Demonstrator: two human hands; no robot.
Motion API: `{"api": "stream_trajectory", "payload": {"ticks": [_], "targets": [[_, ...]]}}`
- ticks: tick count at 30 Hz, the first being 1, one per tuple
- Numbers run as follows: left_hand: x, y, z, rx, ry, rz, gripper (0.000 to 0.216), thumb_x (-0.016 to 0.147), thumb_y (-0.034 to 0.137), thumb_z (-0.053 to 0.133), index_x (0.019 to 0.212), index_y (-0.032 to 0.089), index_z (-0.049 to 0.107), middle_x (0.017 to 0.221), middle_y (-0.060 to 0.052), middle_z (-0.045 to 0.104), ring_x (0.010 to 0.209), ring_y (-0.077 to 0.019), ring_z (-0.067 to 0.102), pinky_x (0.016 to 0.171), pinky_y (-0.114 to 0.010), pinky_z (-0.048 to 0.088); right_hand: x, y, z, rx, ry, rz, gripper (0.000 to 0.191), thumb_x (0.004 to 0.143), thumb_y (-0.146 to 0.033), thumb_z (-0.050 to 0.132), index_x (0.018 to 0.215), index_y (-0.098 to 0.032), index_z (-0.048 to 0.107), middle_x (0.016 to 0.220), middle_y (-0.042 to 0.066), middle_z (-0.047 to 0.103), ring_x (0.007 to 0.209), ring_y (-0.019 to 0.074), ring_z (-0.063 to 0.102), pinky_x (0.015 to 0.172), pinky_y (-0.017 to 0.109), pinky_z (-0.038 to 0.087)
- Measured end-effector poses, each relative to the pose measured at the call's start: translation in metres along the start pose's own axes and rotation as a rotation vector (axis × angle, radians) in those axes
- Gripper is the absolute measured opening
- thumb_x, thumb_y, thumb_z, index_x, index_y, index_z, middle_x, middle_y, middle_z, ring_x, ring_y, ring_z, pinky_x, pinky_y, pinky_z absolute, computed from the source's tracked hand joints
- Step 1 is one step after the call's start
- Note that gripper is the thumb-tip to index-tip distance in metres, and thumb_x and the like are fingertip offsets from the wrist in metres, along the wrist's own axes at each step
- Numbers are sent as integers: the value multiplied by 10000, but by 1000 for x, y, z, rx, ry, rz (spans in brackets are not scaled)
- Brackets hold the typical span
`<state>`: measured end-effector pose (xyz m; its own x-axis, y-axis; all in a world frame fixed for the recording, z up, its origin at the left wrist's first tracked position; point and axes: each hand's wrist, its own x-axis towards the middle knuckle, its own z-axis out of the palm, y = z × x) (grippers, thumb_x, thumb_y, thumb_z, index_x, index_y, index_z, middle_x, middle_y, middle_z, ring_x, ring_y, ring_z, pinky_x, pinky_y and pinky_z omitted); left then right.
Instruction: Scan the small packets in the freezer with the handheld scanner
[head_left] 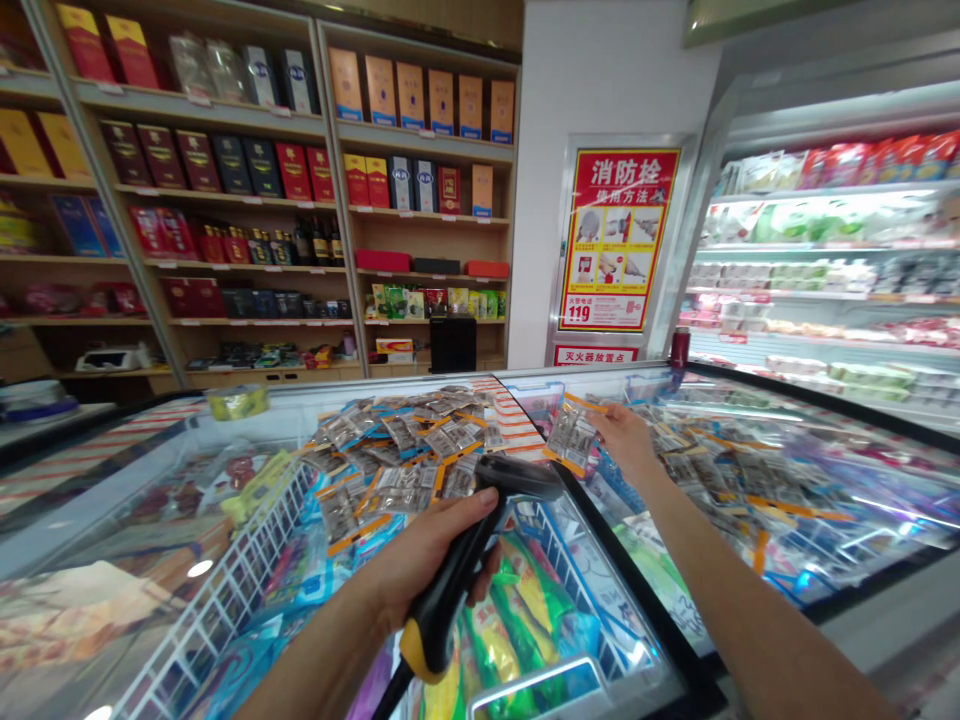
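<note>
Packets (pixel 405 440) litter freezers (pixel 632 590); left grip (pixel 431 540) wraps scanner (pixel 466 562), right grip (pixel 628 440) pinches one packet (pixel 571 436).

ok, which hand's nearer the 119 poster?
Right. Right hand is below and in front of the poster; left hand is farther back, lower and to its left.

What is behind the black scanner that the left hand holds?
Behind the scanner, green-and-yellow bags show lower down and a packet pile higher up. What the scanner and left hand cover cannot be seen.
</note>
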<state>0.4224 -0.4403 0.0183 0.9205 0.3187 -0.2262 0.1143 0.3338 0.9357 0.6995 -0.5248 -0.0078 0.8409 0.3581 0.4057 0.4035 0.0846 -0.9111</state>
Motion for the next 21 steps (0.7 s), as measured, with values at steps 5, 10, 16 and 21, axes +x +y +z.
{"api": "stream_trajectory", "payload": {"ticks": [5,10,16,21], "targets": [[2,-5,6,27,-57,16,393,676,513,583,710,122,554,497,-11,575,355,-83,502,364,-174,364,-1,-2,2,-45,-7,-51,278,577,-427,604,652,-162,564,534,8,579,509,147,523,457,241,361],[4,-15,14,50,-70,-12,395,682,512,578,649,121,542,498,-23,571,351,-84,494,363,-183,361,-2,-4,3,-62,-4,-41,290,565,-429,592,659,-155,574,546,14,586,517,151,524,462,245,367],[2,-14,19,38,-82,5,407,690,505,578,723,100,580,503,-19,563,365,-83,494,374,-186,365,-5,-6,4,-82,8,3,295,554,-430,588,667,-158,585,555,9,586,522,150,521,473,249,368],[0,-11,19,54,-83,3,421,680,517,577,713,97,579,497,-17,558,357,-81,491,366,-186,361,-5,-5,3,-85,3,-26,288,573,-426,578,676,-156,588,556,13,594,518,149,521,473,247,377]]}}
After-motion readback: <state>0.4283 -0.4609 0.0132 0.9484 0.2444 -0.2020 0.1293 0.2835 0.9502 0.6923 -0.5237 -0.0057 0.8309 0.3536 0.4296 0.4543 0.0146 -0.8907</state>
